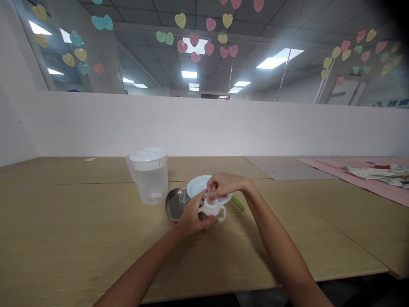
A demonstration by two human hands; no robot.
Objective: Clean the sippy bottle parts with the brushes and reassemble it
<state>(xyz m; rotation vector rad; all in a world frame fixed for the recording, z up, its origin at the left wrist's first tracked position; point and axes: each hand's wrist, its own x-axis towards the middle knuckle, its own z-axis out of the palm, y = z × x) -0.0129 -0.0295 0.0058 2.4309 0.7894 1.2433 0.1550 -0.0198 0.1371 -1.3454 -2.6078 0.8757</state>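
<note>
A small baby bottle (211,207) with a white collar and two side handles stands upright near the middle of the table. My left hand (191,216) is wrapped round its left side, the thumb across the front. From above, my right hand (224,186) pinches the clear top of the bottle with its fingertips. Behind the hands lies a white plate (195,184), partly covered by them. A round metal tray (173,206) sits to the left, with a small clear cup (183,198) on it. The green handle (238,203) of some utensil shows at the right.
A tall translucent pitcher (150,179) with a lid stands left of the metal tray. A pink sheet (358,181) with crumpled cloth (380,172) lies at the far right. The table's front edge is close below my arms, and a white wall (204,128) rises behind.
</note>
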